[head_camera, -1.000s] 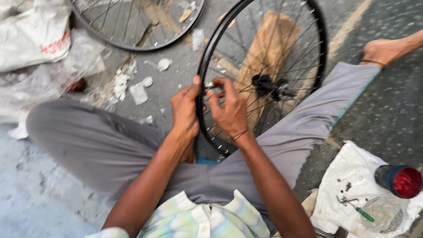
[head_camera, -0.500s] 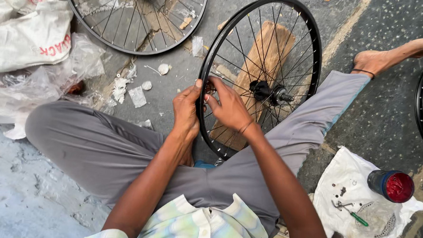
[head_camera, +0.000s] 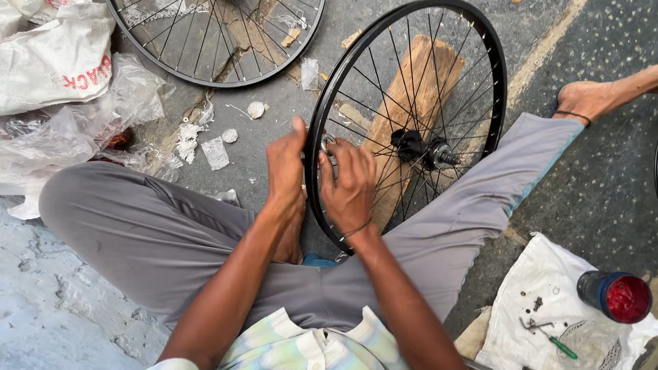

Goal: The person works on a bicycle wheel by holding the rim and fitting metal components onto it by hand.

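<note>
Person sitting on floor (head_camera: pixel 57 321), black bicycle wheel (head_camera: pixel 406 122) standing upright between legs. Left hand (head_camera: pixel 285 172) gripping rim from outside, fingers wrapping it. Right hand (head_camera: pixel 347 186) inside rim among spokes, fingers pinching small metal tool (head_camera: pixel 328 144), possibly spoke key. Wooden block (head_camera: pixel 414 92) lying behind wheel.

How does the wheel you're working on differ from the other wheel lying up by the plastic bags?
The wheel in hand stands tilted between the legs, gripped at its rim by the left hand and right hand; the second wheel lies flat on the ground, untouched. The held wheel shows whole, hub included; the second wheel is cut off by the frame's top edge. Both are black spoked rims without tyres.
</note>
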